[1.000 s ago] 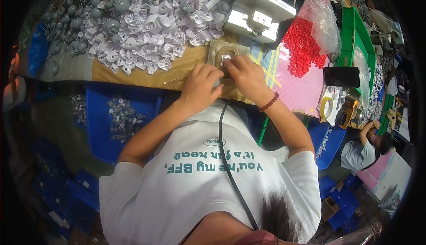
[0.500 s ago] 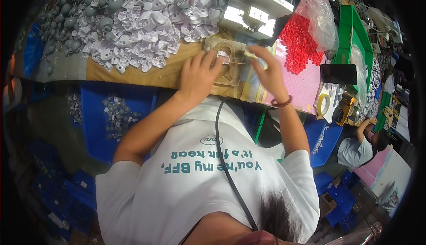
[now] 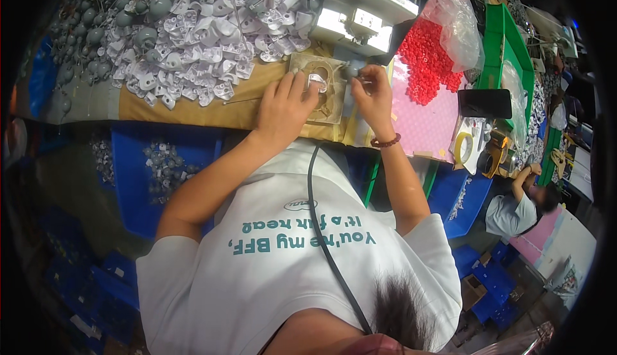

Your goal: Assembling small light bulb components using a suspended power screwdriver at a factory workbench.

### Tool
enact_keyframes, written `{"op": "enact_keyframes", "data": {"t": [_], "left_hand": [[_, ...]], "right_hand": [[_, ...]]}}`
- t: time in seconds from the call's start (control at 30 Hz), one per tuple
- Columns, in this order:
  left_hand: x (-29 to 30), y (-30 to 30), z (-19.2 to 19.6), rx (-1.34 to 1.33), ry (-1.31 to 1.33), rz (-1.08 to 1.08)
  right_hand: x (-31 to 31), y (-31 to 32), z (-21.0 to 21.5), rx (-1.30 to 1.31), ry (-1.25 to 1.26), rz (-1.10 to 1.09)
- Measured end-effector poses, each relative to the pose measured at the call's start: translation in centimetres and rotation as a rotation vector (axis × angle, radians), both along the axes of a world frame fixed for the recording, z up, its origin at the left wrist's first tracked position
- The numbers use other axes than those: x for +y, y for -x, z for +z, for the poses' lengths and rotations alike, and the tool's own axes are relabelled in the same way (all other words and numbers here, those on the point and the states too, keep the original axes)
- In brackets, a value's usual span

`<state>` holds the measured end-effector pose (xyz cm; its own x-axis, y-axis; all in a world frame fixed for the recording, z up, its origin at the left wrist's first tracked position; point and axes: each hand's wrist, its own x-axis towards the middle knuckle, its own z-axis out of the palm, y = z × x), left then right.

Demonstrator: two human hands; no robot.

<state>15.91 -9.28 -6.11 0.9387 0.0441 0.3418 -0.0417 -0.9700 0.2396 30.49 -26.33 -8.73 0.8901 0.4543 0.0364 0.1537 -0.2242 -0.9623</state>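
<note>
In the head view, the pale block point(image 3: 331, 114) on the workbench is my landmark, and a small white part point(image 3: 317, 81) sits in its upper hollow. My left hand point(image 3: 281, 112) lies over the block's left edge, fingers stretched out and closed around nothing; the index fingertip is right by the white part, though I can't tell if it presses on it. My right hand point(image 3: 374, 98) is just right of the block, thumb and fingers drawn narrow on a round grey piece point(image 3: 350, 72).

To the left of the block and lower than it, a blue bin point(image 3: 130, 202) holds a heap of grey and white parts point(image 3: 166, 170). Lower and to its right, another blue bin point(image 3: 474, 204) has small white pieces point(image 3: 457, 199) in it. Well to the right of the block stands a green tray point(image 3: 524, 53) with clear plastic point(image 3: 513, 98) inside. Nearer on that side, a clear bag point(image 3: 457, 40) lies against red pieces point(image 3: 424, 66); its contents I can't make out.
</note>
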Motion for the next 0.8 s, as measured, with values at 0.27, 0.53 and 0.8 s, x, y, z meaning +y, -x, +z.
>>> {"op": "enact_keyframes", "data": {"t": [0.27,0.53,0.8], "left_hand": [[0.1,0.0,0.0,0.018,0.002,-0.017],[0.4,-0.1,0.2,0.070,0.031,-0.051],[0.9,-0.3,0.5,0.099,0.098,-0.086]], "right_hand": [[1.0,-1.1,0.2,-0.067,0.043,0.064],[3.4,-0.2,1.9,0.430,-0.589,0.100],[3.0,-1.1,5.3,0.486,-0.094,0.430]]}}
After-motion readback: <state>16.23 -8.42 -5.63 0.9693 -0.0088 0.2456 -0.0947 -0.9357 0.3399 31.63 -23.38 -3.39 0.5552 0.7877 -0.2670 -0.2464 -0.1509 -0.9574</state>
